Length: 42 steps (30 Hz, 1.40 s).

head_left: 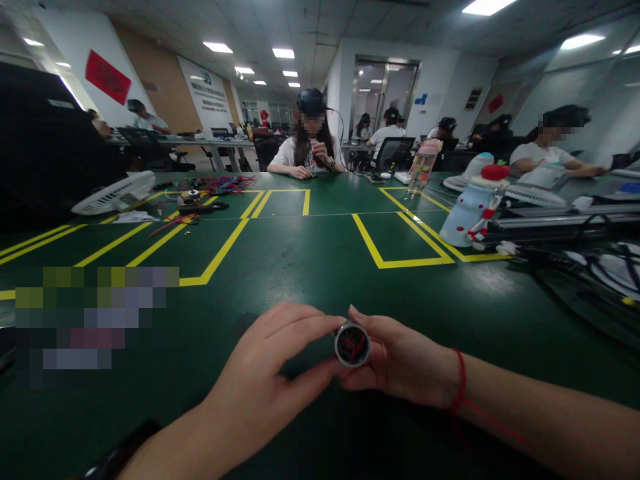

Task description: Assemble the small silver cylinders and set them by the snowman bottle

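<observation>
Both the left hand (pixel 277 357) and right hand (pixel 400 360) grip a round metal tube (pixel 353 345) (red wires (pixel 354 347) show inside) above the green table (pixel 300 273).

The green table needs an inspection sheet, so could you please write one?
Surface: green table with yellow tape.
Job's things: round metal part, open end facing the camera, red wires inside.
Clutter: blue bottle, pink-lidded bottle, white fan.
Hands: left hand and right hand both on the metal part.
Cables: dark cables at right; coloured wires far left.
Surroundings: seated person opposite, others beyond.
</observation>
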Each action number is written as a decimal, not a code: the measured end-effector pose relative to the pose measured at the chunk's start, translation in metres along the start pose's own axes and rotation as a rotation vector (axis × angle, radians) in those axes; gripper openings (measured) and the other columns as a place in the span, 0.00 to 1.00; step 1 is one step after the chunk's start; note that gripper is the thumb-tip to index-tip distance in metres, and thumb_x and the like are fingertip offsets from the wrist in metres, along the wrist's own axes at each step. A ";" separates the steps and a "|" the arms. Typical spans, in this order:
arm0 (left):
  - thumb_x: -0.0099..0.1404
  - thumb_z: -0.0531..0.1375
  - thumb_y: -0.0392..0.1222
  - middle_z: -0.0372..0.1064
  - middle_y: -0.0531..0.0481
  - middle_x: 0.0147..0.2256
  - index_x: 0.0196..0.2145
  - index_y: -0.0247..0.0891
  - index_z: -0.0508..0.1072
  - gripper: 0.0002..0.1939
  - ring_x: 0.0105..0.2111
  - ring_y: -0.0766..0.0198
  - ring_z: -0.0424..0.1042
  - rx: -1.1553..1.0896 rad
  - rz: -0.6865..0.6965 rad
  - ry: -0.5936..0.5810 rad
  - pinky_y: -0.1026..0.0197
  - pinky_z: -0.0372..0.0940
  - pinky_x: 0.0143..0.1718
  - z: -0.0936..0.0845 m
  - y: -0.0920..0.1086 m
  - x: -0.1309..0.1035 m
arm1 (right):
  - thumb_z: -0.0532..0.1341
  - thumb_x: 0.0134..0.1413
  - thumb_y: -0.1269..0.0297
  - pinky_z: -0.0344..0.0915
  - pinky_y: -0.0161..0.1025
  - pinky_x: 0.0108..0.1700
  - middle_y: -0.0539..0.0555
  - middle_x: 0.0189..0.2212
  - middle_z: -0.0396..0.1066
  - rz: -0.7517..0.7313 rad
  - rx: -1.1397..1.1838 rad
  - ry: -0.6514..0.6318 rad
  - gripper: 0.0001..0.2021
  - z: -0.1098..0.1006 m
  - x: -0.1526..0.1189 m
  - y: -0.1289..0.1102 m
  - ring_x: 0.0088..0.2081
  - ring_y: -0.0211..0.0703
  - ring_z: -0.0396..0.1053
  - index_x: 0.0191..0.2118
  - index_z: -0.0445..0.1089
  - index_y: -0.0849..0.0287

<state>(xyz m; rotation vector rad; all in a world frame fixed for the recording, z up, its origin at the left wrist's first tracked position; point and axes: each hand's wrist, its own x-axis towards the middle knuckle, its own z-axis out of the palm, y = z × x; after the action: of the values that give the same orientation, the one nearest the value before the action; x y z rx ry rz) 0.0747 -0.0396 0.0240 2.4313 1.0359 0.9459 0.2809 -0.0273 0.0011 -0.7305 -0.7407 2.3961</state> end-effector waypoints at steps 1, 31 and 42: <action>0.62 0.61 0.43 0.74 0.48 0.41 0.47 0.47 0.73 0.14 0.41 0.56 0.72 -0.008 -0.005 0.005 0.55 0.68 0.42 0.000 0.000 -0.001 | 0.58 0.57 0.51 0.70 0.33 0.41 0.52 0.35 0.72 0.001 -0.013 0.004 0.18 0.000 0.000 0.000 0.35 0.33 0.73 0.41 0.68 0.63; 0.64 0.59 0.48 0.70 0.51 0.33 0.33 0.46 0.80 0.10 0.36 0.60 0.70 -0.100 -0.316 -0.170 0.60 0.64 0.38 0.001 -0.027 0.003 | 0.66 0.46 0.64 0.68 0.41 0.50 0.53 0.47 0.69 -0.682 -1.339 0.347 0.25 -0.009 -0.009 0.009 0.45 0.39 0.69 0.53 0.65 0.53; 0.65 0.55 0.55 0.72 0.50 0.38 0.41 0.46 0.79 0.17 0.37 0.58 0.72 -0.078 -0.487 -0.145 0.58 0.64 0.39 -0.028 -0.047 -0.004 | 0.68 0.41 0.54 0.69 0.45 0.45 0.60 0.45 0.70 -0.863 -1.330 1.100 0.30 -0.095 -0.075 -0.082 0.41 0.46 0.71 0.51 0.63 0.60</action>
<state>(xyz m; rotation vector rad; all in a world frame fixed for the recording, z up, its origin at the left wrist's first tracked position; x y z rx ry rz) 0.0297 -0.0093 0.0183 2.0056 1.4143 0.6208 0.4191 0.0179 0.0103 -1.5232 -1.5682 0.3129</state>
